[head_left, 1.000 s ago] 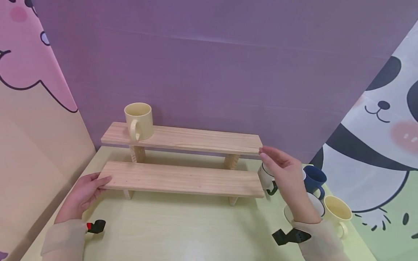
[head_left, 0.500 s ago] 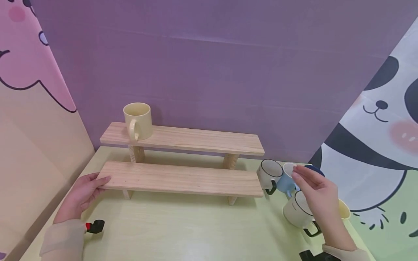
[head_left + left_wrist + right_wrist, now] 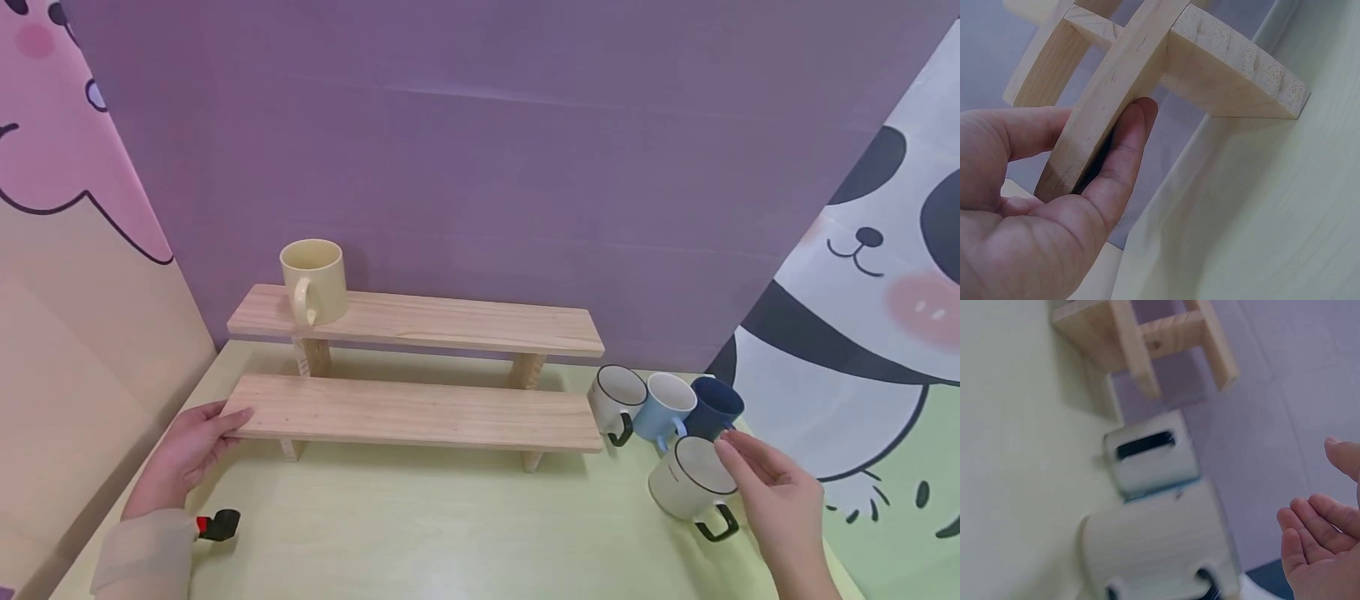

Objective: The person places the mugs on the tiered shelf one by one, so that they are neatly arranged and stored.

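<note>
My left hand [image 3: 191,450] grips the left end of the lower board of a two-tier wooden shelf [image 3: 420,408]. In the left wrist view, the thumb and fingers of that left hand [image 3: 1054,206] pinch the board [image 3: 1116,81] from both faces. My right hand [image 3: 783,500] hovers over the right side of the table, holding nothing, with thumb and fingers apart in the right wrist view. Closest to it stands a white mug [image 3: 682,483] with a black rim and black handle. A yellow mug [image 3: 326,292] sits on the upper board's left part.
Behind the nearest mug stand a smaller white mug [image 3: 615,404] with a black handle, a light blue mug [image 3: 660,412] and a dark blue mug [image 3: 716,408]. The purple backdrop [image 3: 480,167] rises behind the shelf. The pale table [image 3: 420,533] ends at the right, near the mugs.
My right hand has left the upper board's right end and moved right and toward me, over the mugs. It now covers the yellow mug at the right. The left hand keeps its grip.
</note>
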Action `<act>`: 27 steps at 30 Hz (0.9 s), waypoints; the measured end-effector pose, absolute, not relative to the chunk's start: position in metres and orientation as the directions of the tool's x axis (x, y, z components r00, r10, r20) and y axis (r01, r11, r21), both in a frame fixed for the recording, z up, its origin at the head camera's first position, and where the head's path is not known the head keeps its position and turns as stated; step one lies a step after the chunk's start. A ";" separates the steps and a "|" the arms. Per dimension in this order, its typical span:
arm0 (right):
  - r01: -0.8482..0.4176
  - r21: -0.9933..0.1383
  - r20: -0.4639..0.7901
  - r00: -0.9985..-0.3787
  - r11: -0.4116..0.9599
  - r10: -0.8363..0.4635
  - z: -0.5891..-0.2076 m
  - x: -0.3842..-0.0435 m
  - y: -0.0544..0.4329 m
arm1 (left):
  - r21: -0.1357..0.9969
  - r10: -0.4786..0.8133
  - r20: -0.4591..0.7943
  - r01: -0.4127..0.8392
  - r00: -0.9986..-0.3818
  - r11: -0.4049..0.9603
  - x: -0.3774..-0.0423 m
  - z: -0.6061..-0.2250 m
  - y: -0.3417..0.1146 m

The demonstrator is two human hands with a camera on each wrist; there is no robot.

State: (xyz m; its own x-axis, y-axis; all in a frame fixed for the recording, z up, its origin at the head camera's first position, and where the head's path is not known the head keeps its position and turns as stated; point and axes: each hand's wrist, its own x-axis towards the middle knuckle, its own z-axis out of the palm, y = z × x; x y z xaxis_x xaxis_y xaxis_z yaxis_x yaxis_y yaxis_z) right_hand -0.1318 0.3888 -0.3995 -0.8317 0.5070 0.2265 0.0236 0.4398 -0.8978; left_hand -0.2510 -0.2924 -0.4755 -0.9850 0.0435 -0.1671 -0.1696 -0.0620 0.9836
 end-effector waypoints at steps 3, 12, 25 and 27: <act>0.048 -0.929 0.183 -0.803 0.368 0.567 -0.410 -0.125 0.396 | 0.983 0.046 -0.163 -0.166 -0.986 -0.073 -0.250 -0.476 -0.293; 0.257 -0.927 0.018 -0.695 0.272 0.719 -0.443 -0.111 0.425 | 0.983 0.046 -0.163 -0.166 -0.986 -0.075 -0.252 -0.478 -0.293; 0.458 -0.750 -0.130 -0.810 0.478 0.572 -0.469 -0.116 0.442 | 0.985 0.046 -0.149 -0.153 -0.988 -0.083 -0.252 -0.479 -0.293; 0.449 -0.762 -0.167 -0.833 0.466 0.528 -0.469 -0.117 0.444 | 0.985 0.044 -0.144 -0.147 -0.989 -0.085 -0.252 -0.479 -0.293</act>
